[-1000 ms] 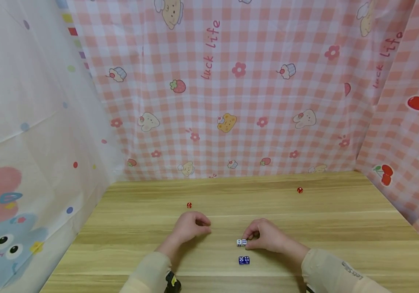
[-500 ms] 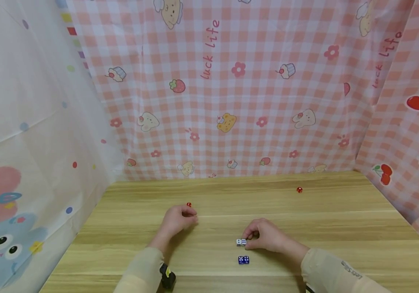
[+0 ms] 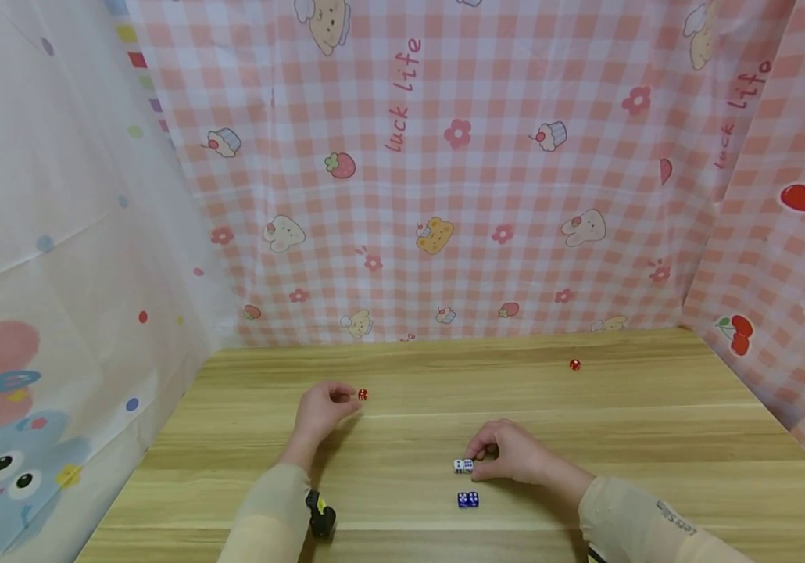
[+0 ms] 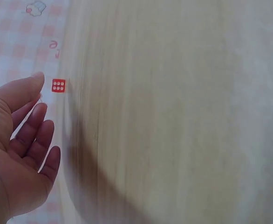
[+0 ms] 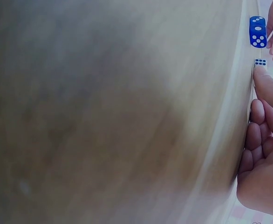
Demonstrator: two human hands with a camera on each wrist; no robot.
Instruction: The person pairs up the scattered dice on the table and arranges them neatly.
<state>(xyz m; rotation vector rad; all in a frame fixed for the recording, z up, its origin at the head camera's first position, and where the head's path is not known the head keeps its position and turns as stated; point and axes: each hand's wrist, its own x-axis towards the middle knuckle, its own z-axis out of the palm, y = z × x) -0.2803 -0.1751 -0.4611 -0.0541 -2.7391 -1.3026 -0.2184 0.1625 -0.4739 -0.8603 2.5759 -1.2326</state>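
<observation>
My left hand [image 3: 321, 410] reaches toward a red die [image 3: 363, 395] on the left part of the table. Its thumb and forefinger are parted just left of that die, whose six-dot face [image 4: 58, 85] shows in the left wrist view. Nothing is held in this hand. With thumb and forefinger my right hand [image 3: 511, 453] pinches the right one of two white dice [image 3: 458, 467], which stand side by side. Only a strip of that die's dotted face [image 5: 260, 62] shows past the thumb in the right wrist view. Two blue dice [image 3: 468, 500] sit together, nearer me than the white pair.
Another red die [image 3: 574, 364] lies at the back right of the wooden table [image 3: 402, 539]. A pink checked cloth [image 3: 473, 188] hangs along the back edge, with a white patterned cloth [image 3: 93, 234] on the left. Both sleeved forearms cross the front of the table.
My left hand has moved left and away from me, from the middle of the table up to the red die. The right hand has stayed at the white dice.
</observation>
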